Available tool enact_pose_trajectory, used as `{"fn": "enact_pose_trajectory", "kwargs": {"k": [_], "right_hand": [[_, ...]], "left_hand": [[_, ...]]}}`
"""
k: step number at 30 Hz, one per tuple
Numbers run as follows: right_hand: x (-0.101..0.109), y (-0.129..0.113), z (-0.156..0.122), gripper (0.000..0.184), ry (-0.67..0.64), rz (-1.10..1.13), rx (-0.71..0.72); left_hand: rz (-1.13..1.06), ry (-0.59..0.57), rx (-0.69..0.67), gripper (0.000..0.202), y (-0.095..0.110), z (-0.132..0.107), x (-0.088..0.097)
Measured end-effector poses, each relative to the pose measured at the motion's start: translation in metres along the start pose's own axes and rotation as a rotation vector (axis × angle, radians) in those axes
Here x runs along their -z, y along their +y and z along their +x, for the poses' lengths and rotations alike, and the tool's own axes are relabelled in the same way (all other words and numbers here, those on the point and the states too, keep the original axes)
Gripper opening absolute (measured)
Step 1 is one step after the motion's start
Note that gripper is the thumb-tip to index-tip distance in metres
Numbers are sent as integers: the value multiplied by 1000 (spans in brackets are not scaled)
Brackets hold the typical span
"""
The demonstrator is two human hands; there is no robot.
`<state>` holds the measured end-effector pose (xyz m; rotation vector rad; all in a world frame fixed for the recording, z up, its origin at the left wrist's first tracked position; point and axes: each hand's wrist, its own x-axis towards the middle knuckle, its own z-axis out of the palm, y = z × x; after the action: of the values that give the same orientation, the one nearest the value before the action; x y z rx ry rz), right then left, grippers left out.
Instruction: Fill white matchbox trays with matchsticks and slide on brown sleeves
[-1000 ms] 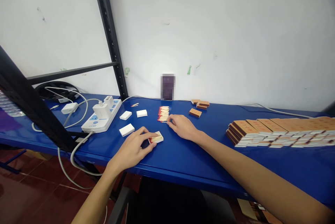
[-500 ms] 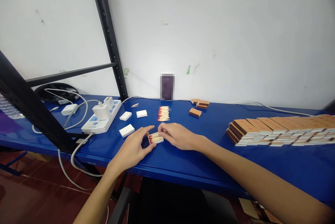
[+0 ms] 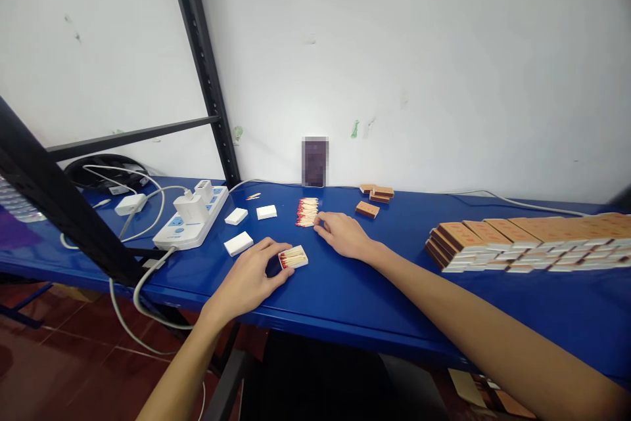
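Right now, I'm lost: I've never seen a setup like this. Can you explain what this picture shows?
Gladly. There is no machine here, only a person's two bare hands. The picture comes from a camera worn on that person's head, looking forward and down.

The left hand holds a small white tray with red-tipped matches in it. The right hand is at the edge of a heap of loose matches; whether it pinches one is too small to tell.

Also on the blue table are three white boxes, a few brown matchboxes, a long matchbox stack and a power strip.
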<state>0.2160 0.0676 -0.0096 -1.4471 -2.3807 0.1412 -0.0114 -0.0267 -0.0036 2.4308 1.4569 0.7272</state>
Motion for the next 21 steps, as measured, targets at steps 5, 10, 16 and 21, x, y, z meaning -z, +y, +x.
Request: {"fn": "enact_pose_trajectory", "kwargs": {"k": [5, 10, 16, 21], "right_hand": [[-1, 0, 1, 15, -3, 20, 0], [2, 0, 0, 15, -33, 12, 21], [8, -19, -14, 16, -27, 169, 249], [6, -33, -22, 12, -76, 269, 410]], "left_hand": [[-7, 4, -11, 37, 0, 0, 0], [-12, 1, -13, 37, 0, 0, 0], [-7, 30, -6, 41, -1, -1, -1], [-19, 43, 3, 48, -2, -1, -2]]}}
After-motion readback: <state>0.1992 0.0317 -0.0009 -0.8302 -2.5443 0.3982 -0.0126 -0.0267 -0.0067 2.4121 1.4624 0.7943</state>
